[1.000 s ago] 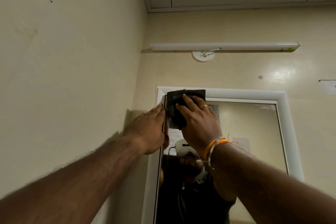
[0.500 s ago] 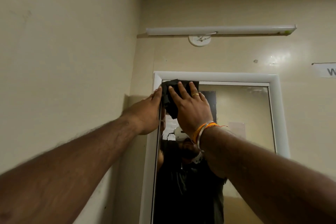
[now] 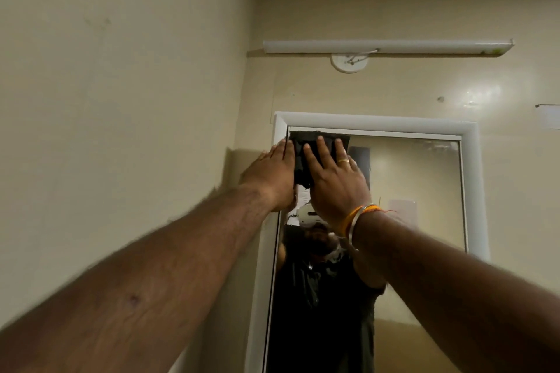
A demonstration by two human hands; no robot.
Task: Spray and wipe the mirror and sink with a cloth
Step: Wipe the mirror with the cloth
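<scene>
You see a white tube light (image 3: 388, 46) mounted across the cream back wall (image 3: 394, 9). A round white fitting (image 3: 349, 63) sits just below the light's left part, and a paper notice (image 3: 549, 116) hangs lower right of it.

Side wall (image 3: 121, 100) and frame (image 3: 375, 123) hem hands at mirror (image 3: 418, 191) corner; glass rightward open.

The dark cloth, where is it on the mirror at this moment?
In the head view the dark cloth lies in the mirror's top left corner, just under the white frame, pressed flat by the right hand, with the left hand beside it.
</scene>
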